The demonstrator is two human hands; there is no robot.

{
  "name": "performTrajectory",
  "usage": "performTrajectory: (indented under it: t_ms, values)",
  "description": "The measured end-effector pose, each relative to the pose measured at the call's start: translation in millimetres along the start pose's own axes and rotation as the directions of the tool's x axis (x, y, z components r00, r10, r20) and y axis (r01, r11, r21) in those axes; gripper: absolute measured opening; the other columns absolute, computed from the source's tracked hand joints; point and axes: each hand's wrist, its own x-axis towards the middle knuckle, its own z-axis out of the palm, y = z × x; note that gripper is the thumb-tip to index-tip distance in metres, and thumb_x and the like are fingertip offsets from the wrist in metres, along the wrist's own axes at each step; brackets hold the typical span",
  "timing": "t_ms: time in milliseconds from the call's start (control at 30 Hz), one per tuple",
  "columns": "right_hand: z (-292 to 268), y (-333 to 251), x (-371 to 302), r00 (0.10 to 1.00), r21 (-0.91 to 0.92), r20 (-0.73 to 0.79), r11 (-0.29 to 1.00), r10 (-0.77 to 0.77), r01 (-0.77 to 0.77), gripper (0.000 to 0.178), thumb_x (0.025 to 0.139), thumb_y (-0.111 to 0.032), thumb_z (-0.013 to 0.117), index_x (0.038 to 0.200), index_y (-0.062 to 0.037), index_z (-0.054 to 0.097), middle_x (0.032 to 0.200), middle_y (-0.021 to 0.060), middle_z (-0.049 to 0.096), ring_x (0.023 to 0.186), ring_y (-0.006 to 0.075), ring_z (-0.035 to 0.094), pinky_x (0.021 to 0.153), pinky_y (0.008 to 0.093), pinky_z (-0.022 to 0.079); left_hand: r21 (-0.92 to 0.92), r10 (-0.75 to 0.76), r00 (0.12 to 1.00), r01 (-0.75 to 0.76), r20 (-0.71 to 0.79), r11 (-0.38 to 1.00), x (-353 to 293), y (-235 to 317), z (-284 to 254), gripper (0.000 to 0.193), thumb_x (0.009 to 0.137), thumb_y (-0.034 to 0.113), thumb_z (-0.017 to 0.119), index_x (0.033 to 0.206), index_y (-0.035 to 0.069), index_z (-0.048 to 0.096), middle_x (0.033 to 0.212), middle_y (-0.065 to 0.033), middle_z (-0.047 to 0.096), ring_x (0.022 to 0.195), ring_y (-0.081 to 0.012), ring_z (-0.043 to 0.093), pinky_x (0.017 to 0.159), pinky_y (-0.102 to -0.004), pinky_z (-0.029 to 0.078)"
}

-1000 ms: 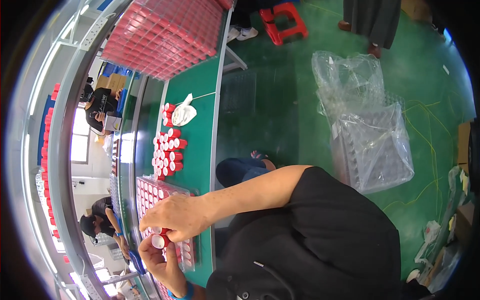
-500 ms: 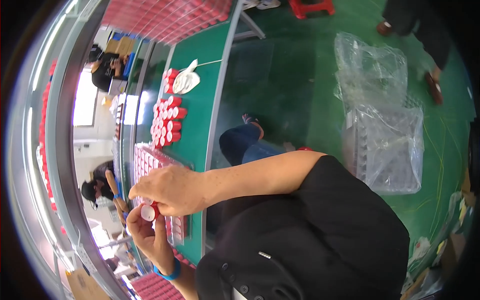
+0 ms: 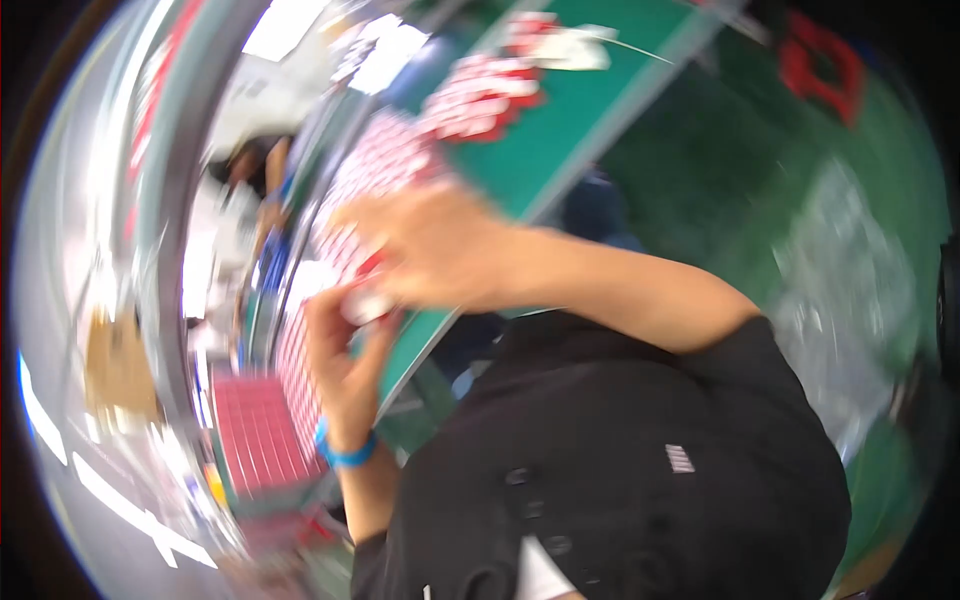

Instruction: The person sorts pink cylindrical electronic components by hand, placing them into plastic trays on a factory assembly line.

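Note:
Between the thumb and fingers of my left hand [image 3: 345, 365], which wears a blue wristband, is a small red cylinder [image 3: 366, 304] with a white round end. Just above it, my right hand [image 3: 435, 245] is bent with its fingers close together. A bit of red shows at those fingertips, but blur hides whether it is a second piece. Beneath and beyond the hands stand many red and white pieces [image 3: 385, 150] in close rows. More loose red cylinders with white ends [image 3: 480, 95] are grouped farther along the green bench top [image 3: 560, 130].
A white cloth-like item [image 3: 570, 48] lies at the bench's far end. Stacked pink-red trays [image 3: 262, 430] stand at the lower left. Clear plastic wrapping [image 3: 845, 290] and a red stool [image 3: 820, 65] are on the green floor. Another person [image 3: 262, 170] works across the bench.
The whole view has swung and blurred, so the bench now slants and the stacked trays at lower left show more. Both hands stay together around the red cylinder.

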Motion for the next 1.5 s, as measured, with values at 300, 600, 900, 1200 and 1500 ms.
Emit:
performTrajectory:
  t_ms: [300,600,900,1200,1500]
  values:
    - [54.4,-34.7,62.6,0.941,0.253,0.338,0.962,0.014,-0.106,0.052,0.088,-0.004,0.061,0.139,-0.0035,0.050,0.119,0.0095,0.061,0.102,0.0130,0.059,0.090,0.0288,0.048,-0.123,-0.080,0.995,0.072,-0.058,0.990,-92.6,-37.7,-2.0,0.031,0.083,0.005,0.069,0.112,0.003,0.058,0.098,-0.0114,0.065,0.088,-0.0216,0.065,0.079,-0.0345,0.053]
    - [204.2,-128.4,60.3,0.552,0.354,0.773,0.935,-0.313,0.033,0.056,0.083,0.001,0.059,0.138,-0.0043,0.050,0.118,0.0083,0.063,0.099,0.0127,0.060,0.088,0.0292,0.048,-0.156,-0.183,0.807,0.114,-0.562,0.981,-188.0,-58.2,-26.0,0.030,0.081,0.013,0.068,0.107,0.003,0.056,0.095,-0.0148,0.064,0.088,-0.0293,0.064,0.079,-0.0420,0.051]
    - [264.9,-123.9,44.0,0.366,0.227,0.885,0.953,-0.288,0.202,0.054,0.083,0.001,0.059,0.137,-0.0053,0.052,0.116,0.0075,0.062,0.106,0.0157,0.059,0.094,0.0312,0.046,-0.180,-0.151,0.710,0.034,-0.688,0.983,-204.8,-95.3,-42.9,0.036,0.077,0.011,0.068,0.110,0.000,0.057,0.094,-0.0181,0.066,0.087,-0.0334,0.066,0.078,-0.0441,0.052]
    - [231.8,-109.7,74.6,0.507,0.085,0.851,0.989,-0.134,0.118,0.058,0.080,0.002,0.060,0.136,-0.0054,0.052,0.112,0.0085,0.062,0.102,0.0167,0.059,0.095,0.0327,0.046,-0.288,-0.146,0.661,-0.111,-0.736,0.951,-178.7,-95.7,-77.9,0.037,0.080,0.003,0.066,0.115,0.001,0.055,0.099,-0.0124,0.064,0.090,-0.0222,0.065,0.084,-0.0352,0.053]
    - [183.0,-47.3,122.5,0.696,0.229,0.695,0.973,-0.180,0.023,0.064,0.075,0.005,0.058,0.138,-0.0053,0.049,0.116,0.0097,0.063,0.113,0.0179,0.058,0.102,0.0336,0.043,-0.448,-0.125,0.728,-0.267,-0.674,0.853,-62.3,-105.5,-95.9,0.038,0.089,-0.002,0.065,0.124,0.003,0.053,0.112,-0.0074,0.064,0.105,-0.0143,0.064,0.094,-0.0321,0.052]
